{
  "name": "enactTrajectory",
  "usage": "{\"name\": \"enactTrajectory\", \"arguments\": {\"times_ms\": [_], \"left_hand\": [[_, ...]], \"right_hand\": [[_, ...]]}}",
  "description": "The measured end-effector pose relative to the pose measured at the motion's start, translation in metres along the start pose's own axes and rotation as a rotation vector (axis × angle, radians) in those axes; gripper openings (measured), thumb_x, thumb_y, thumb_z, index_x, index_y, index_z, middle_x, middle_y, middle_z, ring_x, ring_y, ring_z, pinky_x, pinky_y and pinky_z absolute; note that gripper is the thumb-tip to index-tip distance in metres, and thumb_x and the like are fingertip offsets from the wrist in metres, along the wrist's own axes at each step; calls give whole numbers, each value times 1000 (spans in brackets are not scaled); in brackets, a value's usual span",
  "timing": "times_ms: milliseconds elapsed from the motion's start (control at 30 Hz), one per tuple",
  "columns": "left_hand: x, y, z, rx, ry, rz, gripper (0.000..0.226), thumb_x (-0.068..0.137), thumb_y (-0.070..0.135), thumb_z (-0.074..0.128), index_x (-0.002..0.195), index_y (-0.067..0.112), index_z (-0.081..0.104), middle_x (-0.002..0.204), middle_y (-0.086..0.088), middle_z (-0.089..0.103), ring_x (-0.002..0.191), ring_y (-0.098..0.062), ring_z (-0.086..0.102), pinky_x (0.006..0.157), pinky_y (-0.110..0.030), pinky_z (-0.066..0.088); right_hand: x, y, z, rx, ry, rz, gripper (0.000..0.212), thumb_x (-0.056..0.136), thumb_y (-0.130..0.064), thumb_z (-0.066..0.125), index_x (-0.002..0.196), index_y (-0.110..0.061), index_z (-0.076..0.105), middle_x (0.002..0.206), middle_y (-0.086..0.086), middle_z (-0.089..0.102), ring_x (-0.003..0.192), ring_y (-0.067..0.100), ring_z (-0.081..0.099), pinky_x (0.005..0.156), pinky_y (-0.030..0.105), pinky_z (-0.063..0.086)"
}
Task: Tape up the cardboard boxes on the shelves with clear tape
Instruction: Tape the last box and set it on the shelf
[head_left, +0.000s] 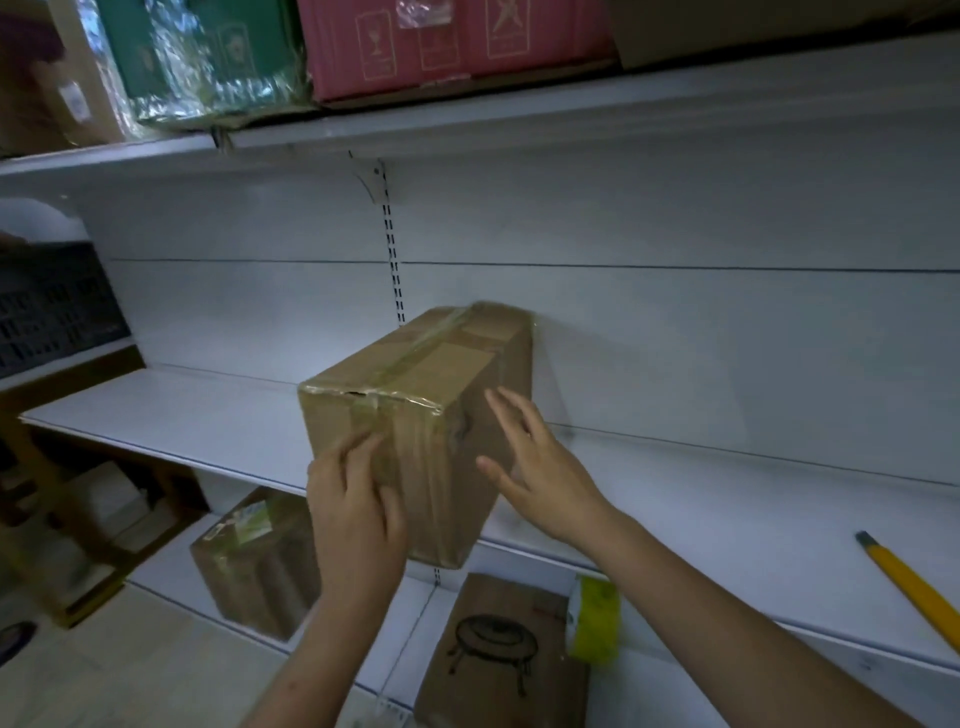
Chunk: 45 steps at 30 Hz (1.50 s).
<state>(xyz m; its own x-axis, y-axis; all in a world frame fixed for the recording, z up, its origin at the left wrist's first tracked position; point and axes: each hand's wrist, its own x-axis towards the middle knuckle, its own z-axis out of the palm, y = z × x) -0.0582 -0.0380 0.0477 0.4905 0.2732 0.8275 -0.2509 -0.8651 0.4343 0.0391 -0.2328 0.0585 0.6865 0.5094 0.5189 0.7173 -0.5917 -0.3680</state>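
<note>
Your hands are on a taped box on the middle shelf.

At far left a dark crate (54, 306) sits at shelf height, and below it a wrapped box (254, 561) stands on the lower shelf. Your left hand (356, 501) lies flat on the front face of the box (415, 395), fingers (363, 447) straight, gripping nothing. The box stands on the white shelf (171, 415), overhanging its front edge. Your right hand (540, 473) is spread open beside its right face, holding nothing; I cannot tell whether it touches. Farther right, a tape roll (595, 618) lies below, and a yellow stick (909, 587) rests on the shelf.
</note>
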Motion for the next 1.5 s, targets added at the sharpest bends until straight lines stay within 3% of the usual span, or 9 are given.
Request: {"name": "enactTrajectory", "arguments": {"times_ms": [100, 200, 300, 533, 733, 867, 1100, 1333, 1500], "left_hand": [[-58, 19, 17, -83, -242, -29, 16, 92, 16, 44, 95, 26, 56, 87, 8, 51, 78, -9, 50, 63, -20, 40], [-115, 17, 56, -112, -611, -347, 14, 98, 21, 50, 88, 28, 58, 67, 10, 57, 61, -10, 55, 52, -28, 42], [-144, 26, 84, -258, -771, -609, 9, 99, 25, 54, 97, 21, 61, 82, 3, 68, 74, -14, 65, 68, -35, 55], [-134, 70, 133, -606, -963, -840, 42, 99, 26, 60, 133, 25, 35, 97, 8, 61, 80, 5, 59, 60, -4, 45], [-130, 82, 147, -727, -1019, -1006, 21, 99, 21, 62, 114, 8, 56, 69, 4, 69, 50, 2, 63, 47, -13, 49], [-114, 68, 146, -709, -1158, -1141, 13, 92, 31, 70, 98, 19, 71, 88, -13, 73, 77, -17, 69, 73, -28, 60], [-78, 60, 143, -920, -1306, -1675, 23, 95, 22, 64, 77, 9, 63, 53, -3, 56, 38, -9, 50, 39, -16, 45], [-70, 47, 139, -1097, -1244, -1799, 12, 79, 17, 70, 78, 11, 60, 52, 0, 54, 36, -7, 48, 36, -14, 43], [-74, 59, 131, -1028, -1192, -1722, 20, 94, 21, 65, 76, 11, 62, 55, -2, 55, 37, -7, 48, 36, -16, 44]], "right_hand": [[-24, 37, -2, -40, -30, 74, 58, 103, -51, 36, 156, -29, 25, 160, -5, 20, 138, 16, 37, 104, 34, 43], [-47, 86, 4, -139, -109, 190, 47, 104, -44, 39, 147, -26, 46, 154, 1, 36, 133, 23, 43, 105, 34, 39], [-77, 125, 23, -256, -270, 268, 58, 100, -54, 25, 149, -29, 42, 160, 1, 32, 142, 26, 35, 112, 36, 30], [-90, 155, 38, -164, -238, 429, 45, 104, -34, 43, 148, -24, 45, 158, -3, 36, 146, 17, 28, 119, 29, 18], [-93, 158, 40, -153, -221, 414, 44, 104, -31, 44, 147, -23, 46, 157, -2, 37, 145, 18, 30, 118, 30, 18], [-94, 158, 41, -113, -191, 413, 43, 103, -29, 47, 145, -23, 49, 156, -2, 40, 144, 17, 32, 118, 27, 18], [-94, 156, 39, -72, -189, 426, 42, 103, -26, 48, 145, -21, 50, 155, 0, 40, 145, 18, 32, 120, 30, 19], [-95, 160, 41, -69, -190, 434, 42, 103, -26, 47, 144, -22, 50, 155, -1, 41, 144, 16, 32, 119, 28, 19], [-96, 161, 44, -21, -133, 454, 37, 102, -26, 50, 138, -20, 58, 149, 0, 49, 139, 16, 39, 112, 18, 19]]}}
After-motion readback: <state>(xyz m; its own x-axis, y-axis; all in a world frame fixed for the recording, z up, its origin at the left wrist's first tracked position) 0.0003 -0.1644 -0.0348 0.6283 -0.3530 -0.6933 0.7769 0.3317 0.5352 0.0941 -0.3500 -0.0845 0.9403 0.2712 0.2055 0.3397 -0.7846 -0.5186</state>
